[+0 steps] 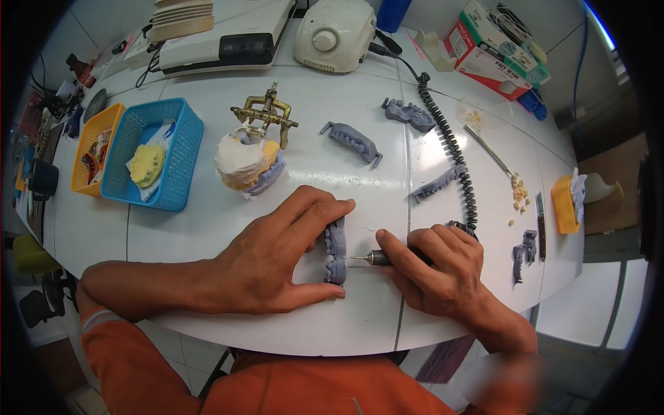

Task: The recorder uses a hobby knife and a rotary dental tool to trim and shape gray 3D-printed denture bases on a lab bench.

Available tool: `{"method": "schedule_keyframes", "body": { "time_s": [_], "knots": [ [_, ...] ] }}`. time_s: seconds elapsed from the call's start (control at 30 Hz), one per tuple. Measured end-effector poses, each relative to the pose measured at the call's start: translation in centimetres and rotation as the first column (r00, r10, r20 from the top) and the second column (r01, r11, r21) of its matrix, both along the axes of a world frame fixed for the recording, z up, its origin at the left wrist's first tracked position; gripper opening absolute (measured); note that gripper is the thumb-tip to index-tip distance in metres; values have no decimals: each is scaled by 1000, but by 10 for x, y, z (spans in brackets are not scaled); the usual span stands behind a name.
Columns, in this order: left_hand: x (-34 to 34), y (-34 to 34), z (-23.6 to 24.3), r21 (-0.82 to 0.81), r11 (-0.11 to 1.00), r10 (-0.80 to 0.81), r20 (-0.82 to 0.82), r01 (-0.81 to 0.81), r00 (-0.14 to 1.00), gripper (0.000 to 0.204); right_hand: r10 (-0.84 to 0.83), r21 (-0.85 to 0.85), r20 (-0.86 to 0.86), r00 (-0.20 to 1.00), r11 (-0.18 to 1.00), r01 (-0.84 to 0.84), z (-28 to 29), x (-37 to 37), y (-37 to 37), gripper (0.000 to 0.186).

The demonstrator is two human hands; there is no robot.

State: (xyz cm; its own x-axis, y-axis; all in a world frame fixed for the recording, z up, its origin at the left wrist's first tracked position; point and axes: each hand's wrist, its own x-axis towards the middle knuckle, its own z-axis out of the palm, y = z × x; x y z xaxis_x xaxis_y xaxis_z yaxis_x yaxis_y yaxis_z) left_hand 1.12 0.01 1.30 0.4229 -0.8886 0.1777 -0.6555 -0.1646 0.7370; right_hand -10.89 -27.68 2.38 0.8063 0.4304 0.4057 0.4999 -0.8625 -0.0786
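My left hand steadies a grey dental model on the white table, its thumb at the near end and its fingers at the far end. A row of teeth along the model faces that hand. My right hand is wrapped round a black rotary handpiece. The handpiece's thin bur points left and meets the model's flat right side; whether it cuts cannot be seen. From behind the right hand, a coiled black cord runs up to a cream control box.
A plaster cast in a brass articulator stands beyond my left hand. More grey models lie farther off. Blue and yellow baskets are at left. Loose tooth-like pieces and a knife lie at right.
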Motion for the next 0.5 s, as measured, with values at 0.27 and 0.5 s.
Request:
{"method": "schedule_keyframes", "body": {
  "time_s": [0.27, 0.5],
  "knots": [
    [1, -1, 0, -5, 1000, -6, -1, 6, 1000, 102, 2, -4, -7, 1000, 1000, -2, 0, 0, -1, 40],
    [0, -1, 0, -9, 1000, -4, 16, 4, 1000, 102, 5, 11, -6, 1000, 1000, -5, -1, -1, -1, 39]
  ]
}}
